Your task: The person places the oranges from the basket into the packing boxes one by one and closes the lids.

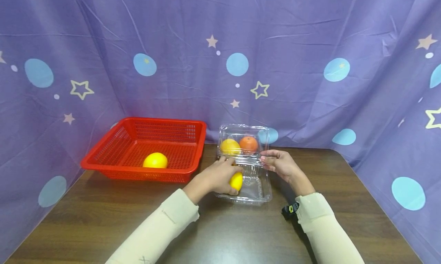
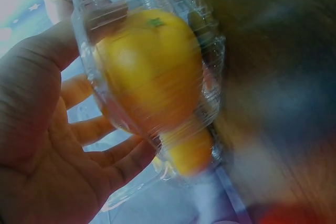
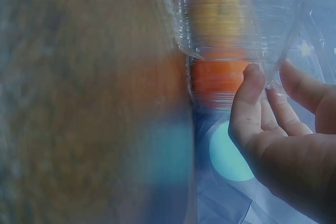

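Note:
A clear plastic clamshell box (image 1: 259,198) stands spread out on the table. In its far half sit a yellow fruit (image 1: 230,146) and a reddish-orange fruit (image 1: 248,144) resembling a tangerine. My left hand (image 1: 218,177) grips a yellow-orange fruit (image 1: 237,181), which resembles an orange, over the near half; a small green stem mark shows on it in the left wrist view. At the right of the box, my right hand (image 1: 281,166) pinches the clear plastic edge between thumb and fingers, as the right wrist view also shows.
To the left stands a red plastic basket (image 1: 198,156) with one yellow fruit (image 1: 155,160) inside. Behind the brown wooden table (image 1: 237,233) hangs a purple curtain (image 1: 186,84) with stars and blue spots. A black wrist strap (image 1: 289,210) is on the right wrist.

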Available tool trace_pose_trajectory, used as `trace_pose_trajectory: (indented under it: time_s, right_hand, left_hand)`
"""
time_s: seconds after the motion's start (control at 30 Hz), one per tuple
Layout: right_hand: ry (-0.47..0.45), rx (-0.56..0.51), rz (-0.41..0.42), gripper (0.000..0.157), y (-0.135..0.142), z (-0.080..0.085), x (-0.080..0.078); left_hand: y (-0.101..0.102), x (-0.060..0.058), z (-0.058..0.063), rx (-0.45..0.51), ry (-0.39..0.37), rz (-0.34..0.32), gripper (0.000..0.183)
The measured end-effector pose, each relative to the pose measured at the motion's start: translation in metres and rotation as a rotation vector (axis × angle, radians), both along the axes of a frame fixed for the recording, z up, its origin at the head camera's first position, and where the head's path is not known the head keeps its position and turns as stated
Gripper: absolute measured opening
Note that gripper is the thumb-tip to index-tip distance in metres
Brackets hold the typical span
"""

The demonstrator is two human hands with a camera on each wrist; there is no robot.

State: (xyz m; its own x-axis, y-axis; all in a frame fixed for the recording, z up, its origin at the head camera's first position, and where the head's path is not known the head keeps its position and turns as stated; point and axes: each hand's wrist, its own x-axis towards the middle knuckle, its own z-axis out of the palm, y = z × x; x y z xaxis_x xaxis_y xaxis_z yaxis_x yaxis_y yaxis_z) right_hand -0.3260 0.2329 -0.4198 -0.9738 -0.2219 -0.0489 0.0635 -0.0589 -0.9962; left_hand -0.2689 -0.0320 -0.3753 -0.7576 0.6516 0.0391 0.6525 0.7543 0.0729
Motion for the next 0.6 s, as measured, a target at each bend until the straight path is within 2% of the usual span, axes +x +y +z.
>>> trace_pose_trajectory:
  time_s: [0.17,0.3,0.47,0.6]
  right_hand:
    - [-0.011,0.001,0.001,0.039,0.001,0.002,0.001]
    - [-0.021,0.007,-0.001,0.038,0.001,0.003,0.002]
    - [-0.019,0.013,-0.003,0.036,0.0,0.003,0.003]
    - [-0.02,0.016,0.005,0.034,-0.001,0.003,0.003]
  left_hand:
    - [-0.001,0.002,0.005,0.014,-0.03,-0.016,0.062]
    - [-0.003,0.004,0.01,0.01,-0.025,-0.032,0.058]
    - [-0.014,0.006,0.017,0.01,0.013,-0.035,0.051]
    - [-0.031,0.006,0.025,0.039,0.067,-0.043,0.048]
